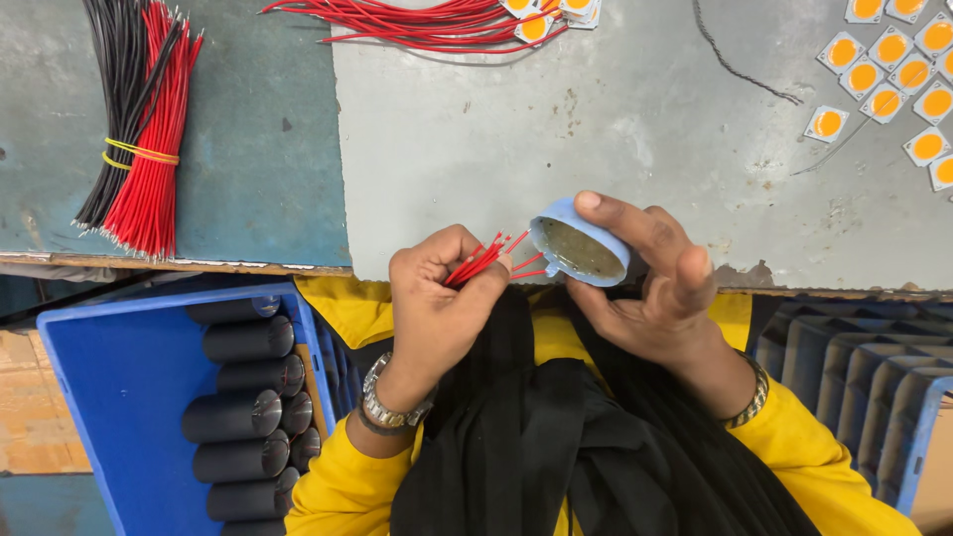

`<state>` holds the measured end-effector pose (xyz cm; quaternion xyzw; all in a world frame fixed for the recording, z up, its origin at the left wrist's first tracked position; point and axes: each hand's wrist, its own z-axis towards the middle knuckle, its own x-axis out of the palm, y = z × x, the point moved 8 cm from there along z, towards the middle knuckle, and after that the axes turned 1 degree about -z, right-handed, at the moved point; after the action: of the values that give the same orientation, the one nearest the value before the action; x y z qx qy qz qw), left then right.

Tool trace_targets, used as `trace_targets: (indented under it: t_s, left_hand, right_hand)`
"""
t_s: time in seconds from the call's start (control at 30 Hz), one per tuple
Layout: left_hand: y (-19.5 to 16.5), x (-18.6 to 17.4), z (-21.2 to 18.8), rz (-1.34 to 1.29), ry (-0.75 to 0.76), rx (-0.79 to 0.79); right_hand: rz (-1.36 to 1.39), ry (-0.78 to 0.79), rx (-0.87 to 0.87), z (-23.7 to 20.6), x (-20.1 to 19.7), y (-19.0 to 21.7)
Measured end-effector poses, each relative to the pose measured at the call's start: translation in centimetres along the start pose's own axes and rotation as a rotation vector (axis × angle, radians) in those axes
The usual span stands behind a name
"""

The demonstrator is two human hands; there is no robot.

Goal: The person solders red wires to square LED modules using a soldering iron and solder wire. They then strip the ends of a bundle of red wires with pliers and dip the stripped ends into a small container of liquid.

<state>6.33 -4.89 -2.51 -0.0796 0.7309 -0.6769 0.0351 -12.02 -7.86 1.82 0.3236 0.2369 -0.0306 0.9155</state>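
Observation:
My left hand (442, 298) pinches a small bunch of short red wires (486, 260), their ends pointing toward a small round blue tin (581, 250). My right hand (650, 268) holds that tin tilted by its rim, open side facing me, with a dull yellowish paste inside. The wire tips sit at the tin's left edge. Both hands hover just over the near edge of the grey worktop (615, 129). A watch is on my left wrist and a bangle on my right.
A tied bundle of black and red wires (139, 129) lies far left. More red wires (427, 22) lie at the top. Square yellow-centred chips (893, 74) are spread top right. A blue crate (119, 397) holds black cylinders (243, 417); a blue divided tray (864, 387) is right.

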Motion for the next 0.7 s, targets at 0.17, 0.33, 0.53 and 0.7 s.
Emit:
trace_targets:
  t_s: [0.17, 0.33, 0.53, 0.7]
  left_hand:
    - [-0.5, 0.3, -0.1, 0.067, -0.007, 0.065]
    - [-1.0, 0.5, 0.1, 0.132, 0.027, 0.081]
    - [-0.8, 0.3, 0.2, 0.146, -0.019, 0.067]
    - [-0.5, 0.4, 0.1, 0.133, -0.031, 0.078]
  right_hand:
    - [-0.131, 0.015, -0.025, 0.0, 0.0, 0.1]
    - [-0.159, 0.011, -0.023, 0.2, 0.0, 0.3]
    - [-0.172, -0.004, -0.042, 0.2, 0.0, 0.4]
    - [-0.179, 0.006, -0.043, -0.1, 0.1, 0.4]
